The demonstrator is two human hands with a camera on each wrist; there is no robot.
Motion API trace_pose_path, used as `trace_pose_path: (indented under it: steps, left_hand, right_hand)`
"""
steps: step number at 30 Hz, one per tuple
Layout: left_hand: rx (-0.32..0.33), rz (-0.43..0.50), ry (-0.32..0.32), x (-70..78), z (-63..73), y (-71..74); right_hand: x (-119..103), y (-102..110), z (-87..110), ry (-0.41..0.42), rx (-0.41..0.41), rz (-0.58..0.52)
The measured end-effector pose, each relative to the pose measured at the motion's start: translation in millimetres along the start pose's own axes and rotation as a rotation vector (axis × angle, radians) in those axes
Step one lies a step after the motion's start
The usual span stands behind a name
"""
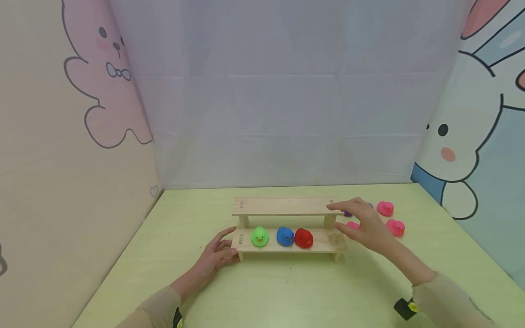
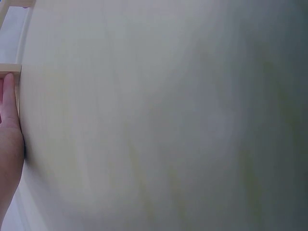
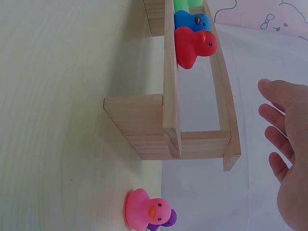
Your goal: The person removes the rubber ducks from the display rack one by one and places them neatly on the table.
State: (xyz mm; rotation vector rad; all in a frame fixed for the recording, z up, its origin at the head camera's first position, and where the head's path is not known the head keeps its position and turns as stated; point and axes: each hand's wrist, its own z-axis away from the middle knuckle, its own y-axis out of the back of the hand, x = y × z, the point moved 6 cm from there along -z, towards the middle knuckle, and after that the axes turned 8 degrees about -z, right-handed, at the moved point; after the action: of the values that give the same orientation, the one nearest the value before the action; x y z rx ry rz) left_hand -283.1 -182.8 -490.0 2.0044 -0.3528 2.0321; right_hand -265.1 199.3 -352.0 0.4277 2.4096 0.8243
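Note:
A two-tier wooden rack (image 1: 287,207) stands on the table. Its lower tier bears a green duck (image 1: 260,237), a blue duck (image 1: 285,236) and a red duck (image 1: 304,238), the last two side by side. At the rack's left end, my left hand (image 1: 213,255) holds the lower board, thumb near its front corner; in the left wrist view a finger (image 2: 8,98) meets the board's underside. My right hand (image 1: 365,225) hovers by the right end with fingers and thumb spread apart. The right wrist view shows that hand (image 3: 293,139) holding nothing, apart from the rack.
Right of the rack lie pink ducks (image 1: 385,208), (image 1: 395,228), with another pink duck (image 1: 352,225) and purple ones partly hidden behind my right hand. A pale curtain (image 1: 287,114) hangs behind the table (image 1: 266,291). Cartoon-printed walls (image 1: 463,136) stand at both sides.

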Motion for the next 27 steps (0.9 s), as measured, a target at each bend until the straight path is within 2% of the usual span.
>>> trace_pose_path:
  steps: [5,9,13,19,27]
  left_hand:
    - [0.003,0.005,0.0,0.0,-0.5,-0.1]
    - [0.001,0.001,-0.006,0.4,-0.2,-0.6]
    - [0.002,0.005,-0.005,0.4,0.0,-0.8]
    - [0.003,0.009,-0.002,-0.5,-0.4,-0.7]
    - [-0.013,0.007,-0.017,-0.6,-0.2,-0.6]
  right_hand:
    - [-5,-9,-1.7,0.031,0.008,-0.02]
    - [-6,-19,-1.5,0.016,0.003,-0.032]
    - [-8,-28,-0.6,0.009,-0.012,-0.092]
    - [-11,-45,-0.6,-0.027,-0.061,-0.155]
    - [-15,-58,-2.0,-0.028,-0.082,-0.13]
